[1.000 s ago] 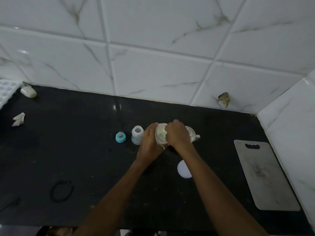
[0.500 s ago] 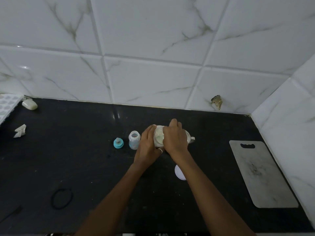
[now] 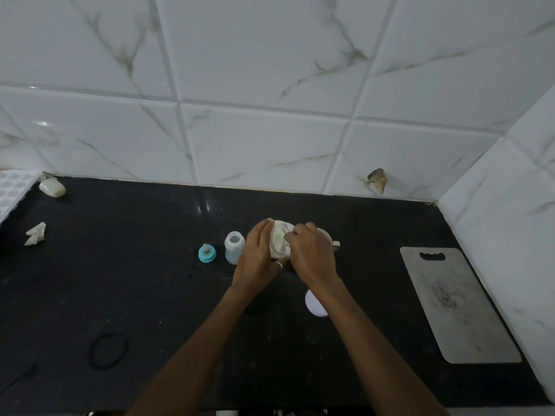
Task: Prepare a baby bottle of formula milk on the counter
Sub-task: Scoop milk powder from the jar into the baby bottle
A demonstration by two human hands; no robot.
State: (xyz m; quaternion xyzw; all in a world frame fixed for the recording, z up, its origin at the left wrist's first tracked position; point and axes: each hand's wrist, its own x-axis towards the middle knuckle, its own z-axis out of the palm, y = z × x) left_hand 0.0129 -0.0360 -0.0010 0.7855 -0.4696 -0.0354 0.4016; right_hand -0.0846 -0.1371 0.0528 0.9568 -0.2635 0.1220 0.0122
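An open baby bottle (image 3: 234, 247) stands upright on the black counter (image 3: 126, 295). Its blue teat cap (image 3: 207, 253) lies just left of it. To the bottle's right, my left hand (image 3: 257, 259) grips the side of a white formula jar (image 3: 280, 240) with pale powder inside. My right hand (image 3: 313, 255) is over the jar's mouth with curled fingers pinching something small and pale; what it is I cannot tell. A white round lid (image 3: 315, 303) lies on the counter under my right forearm. A white cup with a handle (image 3: 335, 244) is mostly hidden behind my right hand.
A grey cutting board (image 3: 456, 304) lies at the right by the tiled side wall. A black hair band (image 3: 108, 351) lies front left. A crumpled paper scrap (image 3: 36, 234) and a pale soap bar (image 3: 52, 187) sit at the far left.
My right hand has shifted slightly right over the jar, uncovering more of its mouth and powder. The view has tilted a little; the left hand keeps its hold.
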